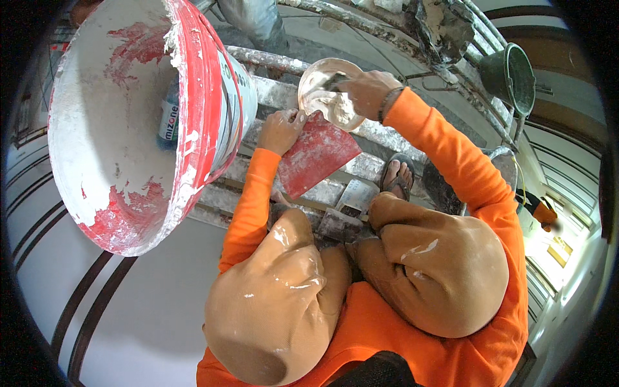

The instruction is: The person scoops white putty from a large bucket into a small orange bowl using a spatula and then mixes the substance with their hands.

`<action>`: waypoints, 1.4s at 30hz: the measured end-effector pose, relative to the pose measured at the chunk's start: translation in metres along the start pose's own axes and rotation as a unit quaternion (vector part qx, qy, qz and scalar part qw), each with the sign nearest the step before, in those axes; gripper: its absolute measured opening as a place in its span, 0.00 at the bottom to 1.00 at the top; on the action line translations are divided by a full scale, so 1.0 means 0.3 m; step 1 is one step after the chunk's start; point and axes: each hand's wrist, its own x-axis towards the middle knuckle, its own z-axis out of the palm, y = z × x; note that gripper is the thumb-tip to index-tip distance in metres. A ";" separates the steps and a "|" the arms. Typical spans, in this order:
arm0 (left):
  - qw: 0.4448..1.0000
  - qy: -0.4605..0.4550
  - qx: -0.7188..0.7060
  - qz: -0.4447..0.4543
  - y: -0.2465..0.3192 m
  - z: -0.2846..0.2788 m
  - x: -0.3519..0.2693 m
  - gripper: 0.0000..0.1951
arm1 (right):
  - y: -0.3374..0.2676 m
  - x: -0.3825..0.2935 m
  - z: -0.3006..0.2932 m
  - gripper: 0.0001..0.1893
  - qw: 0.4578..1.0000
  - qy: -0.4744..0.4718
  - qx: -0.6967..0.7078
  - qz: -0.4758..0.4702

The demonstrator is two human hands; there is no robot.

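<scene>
My left hand (283, 129) grips a red, putty-smeared plastic spreader (319, 157) by its upper edge. Its fingertips lie close to the rim of a round bowl (305, 82). White putty paste (333, 106) is heaped inside that bowl. My right hand (370, 92) reaches over the bowl's right side, closed on a small dark scraper (334, 82) whose end is down in the bowl. How the fingers wrap the scraper is partly hidden.
A large red-and-white plastic bucket (203, 111) stands at left with a bottle (168, 118) inside. Gapped, paint-crusted scaffold planks (382, 167) lie below me. A scaffold rail (271, 59) runs behind the bowl. A green bucket (520, 80) is at upper right. Another person's trouser leg (254, 24) shows beyond.
</scene>
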 end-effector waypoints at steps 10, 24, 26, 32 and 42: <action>0.999 -0.042 0.013 -0.008 0.011 -0.036 -0.001 0.20 | -0.048 -0.079 0.032 0.13 0.998 -0.047 -0.005 -0.035; 0.998 -0.049 0.038 -0.019 0.063 -0.041 -0.006 0.20 | -0.001 0.056 -0.040 0.14 0.993 0.013 -0.052 -0.109; 0.999 -0.025 0.035 -0.001 0.030 -0.017 -0.001 0.20 | 0.011 0.090 -0.055 0.14 0.989 -0.022 -0.100 -0.108; 0.999 -0.009 0.046 0.017 -0.002 0.008 -0.002 0.20 | 0.051 0.122 -0.015 0.16 0.995 -0.055 -0.077 -0.029; 0.996 0.001 -0.066 -0.055 0.021 0.012 -0.017 0.23 | 0.131 -0.054 -0.008 0.15 0.996 -0.088 0.005 -0.031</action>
